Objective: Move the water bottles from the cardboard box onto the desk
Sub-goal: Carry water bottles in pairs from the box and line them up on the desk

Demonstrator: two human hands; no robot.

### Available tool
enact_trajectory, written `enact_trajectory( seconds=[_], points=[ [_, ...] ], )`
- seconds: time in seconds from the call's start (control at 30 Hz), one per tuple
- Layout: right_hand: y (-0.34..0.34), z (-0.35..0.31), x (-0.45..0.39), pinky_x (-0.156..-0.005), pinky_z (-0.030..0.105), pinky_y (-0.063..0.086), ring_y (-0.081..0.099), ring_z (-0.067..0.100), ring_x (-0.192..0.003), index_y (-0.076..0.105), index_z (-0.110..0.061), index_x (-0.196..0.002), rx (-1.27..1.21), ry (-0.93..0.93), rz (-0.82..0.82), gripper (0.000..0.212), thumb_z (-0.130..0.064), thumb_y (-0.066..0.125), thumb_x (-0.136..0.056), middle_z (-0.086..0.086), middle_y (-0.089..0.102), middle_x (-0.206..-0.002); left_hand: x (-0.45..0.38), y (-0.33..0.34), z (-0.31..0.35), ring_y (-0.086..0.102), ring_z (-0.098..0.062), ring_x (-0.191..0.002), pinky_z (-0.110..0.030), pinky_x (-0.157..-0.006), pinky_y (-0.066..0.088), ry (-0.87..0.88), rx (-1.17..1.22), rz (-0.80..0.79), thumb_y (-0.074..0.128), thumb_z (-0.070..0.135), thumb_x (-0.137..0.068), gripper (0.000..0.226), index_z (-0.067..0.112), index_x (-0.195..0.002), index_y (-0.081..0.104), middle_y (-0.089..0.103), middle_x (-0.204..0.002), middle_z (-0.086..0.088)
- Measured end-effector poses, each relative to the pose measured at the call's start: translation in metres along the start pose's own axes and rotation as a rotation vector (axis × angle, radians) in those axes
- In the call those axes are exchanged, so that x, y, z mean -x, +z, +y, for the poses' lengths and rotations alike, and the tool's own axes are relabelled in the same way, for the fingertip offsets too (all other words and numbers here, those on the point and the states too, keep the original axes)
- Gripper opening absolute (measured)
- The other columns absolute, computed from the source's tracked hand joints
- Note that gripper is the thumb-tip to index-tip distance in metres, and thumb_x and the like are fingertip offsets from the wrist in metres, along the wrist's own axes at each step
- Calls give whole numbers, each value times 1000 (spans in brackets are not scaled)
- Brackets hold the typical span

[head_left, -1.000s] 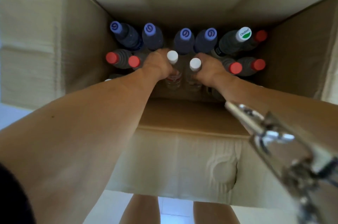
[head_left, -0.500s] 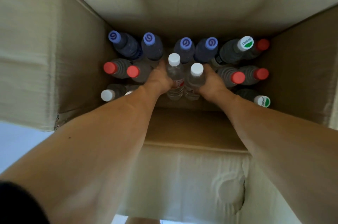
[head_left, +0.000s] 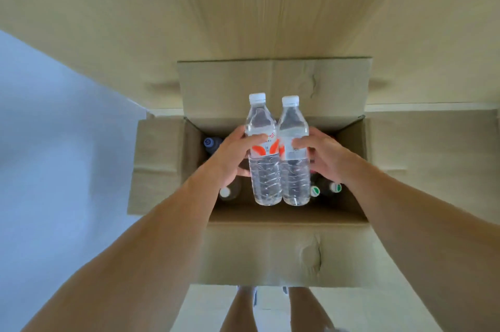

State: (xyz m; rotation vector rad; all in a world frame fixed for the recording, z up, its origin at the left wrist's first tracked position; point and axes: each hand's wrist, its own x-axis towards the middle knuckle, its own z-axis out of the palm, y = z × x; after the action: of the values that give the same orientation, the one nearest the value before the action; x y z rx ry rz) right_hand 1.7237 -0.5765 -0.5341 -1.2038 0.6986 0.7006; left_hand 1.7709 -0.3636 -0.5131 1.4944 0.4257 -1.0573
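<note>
Two clear water bottles with white caps hang side by side above the open cardboard box. My left hand grips the left bottle at its red-and-white label. My right hand grips the right bottle at its label. Both bottles are upright and touch each other. Below them, in the box, a blue cap, a white cap and green-and-white caps of other bottles show; most of the rest are hidden by my hands and the held bottles.
The light wooden desk lies just beyond the box's far flap. The box's side flaps are spread outward. A pale floor lies to the left, and my legs stand behind the near flap.
Both hands have lifted the two white-capped bottles up out of the box. My view has pulled back and up, so the desk and the whole box now show.
</note>
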Motion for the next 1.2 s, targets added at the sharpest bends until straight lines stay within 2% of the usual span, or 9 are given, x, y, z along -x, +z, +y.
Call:
enact_trajectory(
  seconds=[0.07,0.17,0.37,0.57,0.67,0.77,0.87,1.03,1.2],
  points=[
    [11,-30,36,-94,48,50,67,31,-111,57,-24,-131,-24,-15,-17,58,-28,71,-76,11,71,-119,35,7,31,66,-24,-109,-53,-84,54,8,16,-17,70,33,-89,32,30,-119,60,73,-108,0],
    [24,-71,85,-102,54,48,63,35,-118,53,-18,-139,-88,-42,-60,66,-34,69,-77,16,66,-128,80,15,70,64,-24,-113,-56,-92,50,45,-39,-66,74,19,-84,53,25,-131,51,66,-125,-2],
    [47,-124,179,-109,63,39,54,48,-126,45,-16,-144,-139,-184,-152,74,-5,67,-74,28,53,-139,168,27,126,61,-29,-120,-61,-104,43,136,-136,-140,73,-7,-79,67,21,-135,49,65,-127,-8],
    [61,-149,250,-97,49,51,60,38,-122,59,-26,-133,-169,-330,-391,65,8,67,-80,20,60,-136,239,33,165,63,-34,-118,-60,-108,43,215,-144,-134,80,2,-80,58,11,-132,56,68,-125,-12],
    [69,-162,276,-95,50,52,62,38,-121,56,-23,-134,-139,-354,-266,71,3,78,-72,19,62,-133,268,35,180,66,-28,-116,-53,-102,50,241,-130,-162,84,14,-79,60,15,-133,56,70,-123,-7],
    [80,-177,302,-92,48,54,62,40,-120,51,-11,-137,-104,-412,-152,69,-6,80,-75,21,63,-131,290,40,195,68,-24,-110,-41,-82,56,295,-62,-154,83,14,-80,59,18,-132,56,69,-125,-6],
    [93,-187,325,-98,55,52,62,42,-119,52,-5,-136,-98,-465,-121,61,-11,75,-81,24,63,-130,306,47,206,71,-31,-106,-42,-80,56,331,4,-166,81,11,-79,55,17,-128,57,72,-119,-11],
    [92,-194,348,-100,57,50,61,44,-120,51,-6,-138,-143,-523,-72,61,-9,76,-83,25,61,-133,323,58,222,74,-33,-95,-39,-73,58,380,68,-225,85,17,-59,71,12,-125,59,75,-109,-17],
    [83,-189,366,-108,67,38,54,47,-127,48,-9,-143,-266,-522,-41,65,-20,76,-86,25,57,-139,330,65,230,69,-35,-109,-51,-96,54,423,-11,-281,80,16,-69,64,11,-130,60,73,-117,-15]
  ],
)
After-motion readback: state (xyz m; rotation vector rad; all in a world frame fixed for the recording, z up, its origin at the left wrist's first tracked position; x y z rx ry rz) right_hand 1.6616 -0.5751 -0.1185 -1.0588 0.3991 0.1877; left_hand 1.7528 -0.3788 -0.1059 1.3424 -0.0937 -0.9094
